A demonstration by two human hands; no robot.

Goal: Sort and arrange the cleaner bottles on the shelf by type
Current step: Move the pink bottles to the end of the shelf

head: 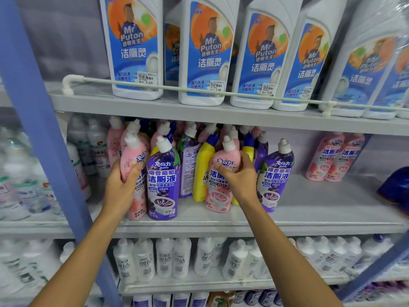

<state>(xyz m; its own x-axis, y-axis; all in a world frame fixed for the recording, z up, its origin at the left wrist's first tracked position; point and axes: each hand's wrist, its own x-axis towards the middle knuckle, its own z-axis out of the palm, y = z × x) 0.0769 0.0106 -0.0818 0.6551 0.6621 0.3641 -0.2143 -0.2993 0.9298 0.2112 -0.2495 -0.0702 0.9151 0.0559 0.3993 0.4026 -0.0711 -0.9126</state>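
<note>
On the middle shelf (309,209) stands a mixed cluster of angled-neck cleaner bottles. My left hand (122,185) grips a pink bottle (132,156) at the cluster's left front. My right hand (239,176) grips another pink bottle (218,196) near the middle. Between them stand a purple bottle (162,182) and a yellow bottle (202,171). Another purple bottle (275,176) stands just right of my right hand. Two pink bottles (334,158) stand apart at the shelf's right. More pink, purple and yellow bottles crowd behind, partly hidden.
Large white Mr Puton bottles (208,52) fill the upper shelf behind a rail (199,90). White bottles (163,258) line the lower shelf. A blue upright post (44,134) runs down the left. A blue package (396,187) lies at the middle shelf's right end.
</note>
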